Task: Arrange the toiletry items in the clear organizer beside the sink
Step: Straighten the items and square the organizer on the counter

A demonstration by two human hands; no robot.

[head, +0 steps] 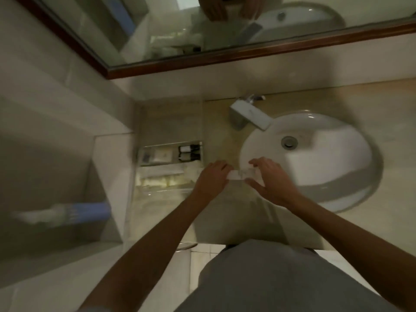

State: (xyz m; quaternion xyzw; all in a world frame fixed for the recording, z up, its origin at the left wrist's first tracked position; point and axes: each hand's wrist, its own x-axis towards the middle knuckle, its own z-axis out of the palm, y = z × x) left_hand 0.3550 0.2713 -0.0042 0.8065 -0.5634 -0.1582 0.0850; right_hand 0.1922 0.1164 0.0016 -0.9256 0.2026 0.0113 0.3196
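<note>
Together, our left hand and right hand pinched the ends of a small white packet, holding it level over the counter, between the clear organizer and the sink. To seat it well, we judged it should travel leftward, kept flat, and drop into a free compartment without nudging neighbours. Two dark bottles and a white box already filled the organizer's far row; pale packets lay nearer, blurred. Behind stood the faucet and the mirror. The organizer's clear wall, hard to see, could catch the packet's edge.
</note>
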